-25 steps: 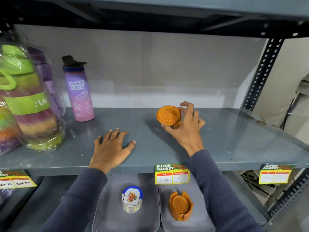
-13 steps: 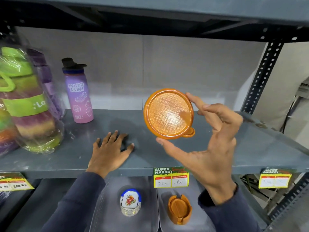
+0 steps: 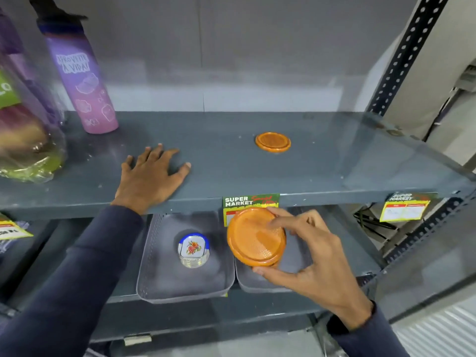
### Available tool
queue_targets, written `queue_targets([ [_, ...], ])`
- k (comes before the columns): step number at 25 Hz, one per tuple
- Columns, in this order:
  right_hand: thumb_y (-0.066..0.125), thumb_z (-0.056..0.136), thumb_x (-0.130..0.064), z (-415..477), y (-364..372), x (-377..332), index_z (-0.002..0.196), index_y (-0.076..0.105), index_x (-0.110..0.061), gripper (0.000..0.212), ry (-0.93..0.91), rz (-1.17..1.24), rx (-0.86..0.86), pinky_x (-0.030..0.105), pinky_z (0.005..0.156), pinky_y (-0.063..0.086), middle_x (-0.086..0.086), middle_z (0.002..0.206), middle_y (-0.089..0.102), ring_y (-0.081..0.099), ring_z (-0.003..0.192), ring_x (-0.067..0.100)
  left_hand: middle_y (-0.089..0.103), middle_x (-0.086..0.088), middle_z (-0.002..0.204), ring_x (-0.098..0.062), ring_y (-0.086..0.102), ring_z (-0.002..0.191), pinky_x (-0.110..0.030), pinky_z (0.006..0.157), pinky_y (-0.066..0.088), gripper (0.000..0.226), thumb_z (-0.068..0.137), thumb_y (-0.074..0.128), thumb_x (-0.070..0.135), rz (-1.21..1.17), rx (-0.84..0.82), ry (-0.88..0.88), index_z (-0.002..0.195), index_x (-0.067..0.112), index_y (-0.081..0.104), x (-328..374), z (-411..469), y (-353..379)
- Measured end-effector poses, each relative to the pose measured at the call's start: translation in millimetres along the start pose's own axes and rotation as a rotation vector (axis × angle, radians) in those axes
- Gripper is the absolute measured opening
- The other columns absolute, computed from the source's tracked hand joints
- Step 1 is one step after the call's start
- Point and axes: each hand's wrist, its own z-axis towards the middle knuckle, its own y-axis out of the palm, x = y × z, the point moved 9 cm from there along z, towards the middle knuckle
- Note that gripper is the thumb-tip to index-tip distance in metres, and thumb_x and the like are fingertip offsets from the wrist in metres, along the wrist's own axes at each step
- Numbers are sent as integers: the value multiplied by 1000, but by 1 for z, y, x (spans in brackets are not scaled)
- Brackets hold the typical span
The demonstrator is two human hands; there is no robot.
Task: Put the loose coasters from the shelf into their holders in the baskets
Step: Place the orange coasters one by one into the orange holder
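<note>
My right hand (image 3: 316, 264) grips a round orange coaster (image 3: 256, 237) by its rim, tilted, just above the right grey basket (image 3: 296, 284) on the lower shelf. The coaster and hand hide the orange holder in that basket. A second orange coaster (image 3: 273, 142) lies flat on the upper shelf (image 3: 334, 161). The left grey basket (image 3: 154, 279) holds a clear holder with blue-and-white floral coasters (image 3: 193, 249). My left hand (image 3: 152, 173) rests flat on the upper shelf near its front edge, fingers spread, holding nothing.
A purple-pink water bottle (image 3: 82, 81) and a plastic-wrapped bundle of coloured items (image 3: 23, 140) stand at the upper shelf's left. Price tags (image 3: 405, 208) hang from the shelf's front edge. A perforated upright (image 3: 404, 55) bounds the right side.
My right hand has brought the orange coaster down from in front of the upper shelf to just above the right basket. A second coaster now shows on the shelf. The left hand stays put.
</note>
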Motion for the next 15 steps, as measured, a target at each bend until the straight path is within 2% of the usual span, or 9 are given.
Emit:
queue_targets([
  [2,86,61,-54,-17,17,29,110,65,-36,56,60,-30,-77,18,79,47,-37,128,56,52,88,17,24,1,165,-21,15,153,-51,121,8,63,92,33,68,-4,5,10,148,38,36,0,1,-1],
  [5,83,63,-59,-31,49,84,109,67,-39,53,182,-76,-174,24,78,49,-33,127,59,50,88,14,23,1,165,-21,15,153,-50,121,8,63,92,34,67,-10,4,6,148,38,36,0,0,-2],
  [7,86,63,-56,-37,71,134,107,70,-38,50,313,-70,-183,24,77,48,-34,112,61,50,88,14,24,2,165,-20,15,153,-50,121,8,62,92,34,67,-11,8,2,147,38,36,0,0,-3],
  [9,82,60,-62,-44,92,187,107,71,-39,53,476,-138,-208,30,83,53,-19,99,64,53,92,16,25,2,164,-20,16,152,-50,121,8,61,92,35,67,-17,15,10,147,39,37,1,0,-4],
  [11,77,57,-71,-53,114,233,108,68,-41,60,608,-211,-263,37,91,55,-3,99,64,58,97,18,26,2,164,-20,17,152,-49,120,9,60,92,35,67,-27,22,16,146,39,38,0,0,-5],
  [15,81,68,-61,-67,141,272,117,64,-43,55,728,-312,-359,37,102,49,0,100,47,62,104,31,28,2,163,-21,19,151,-50,119,11,59,92,36,68,-20,32,28,144,40,39,-1,1,-5],
])
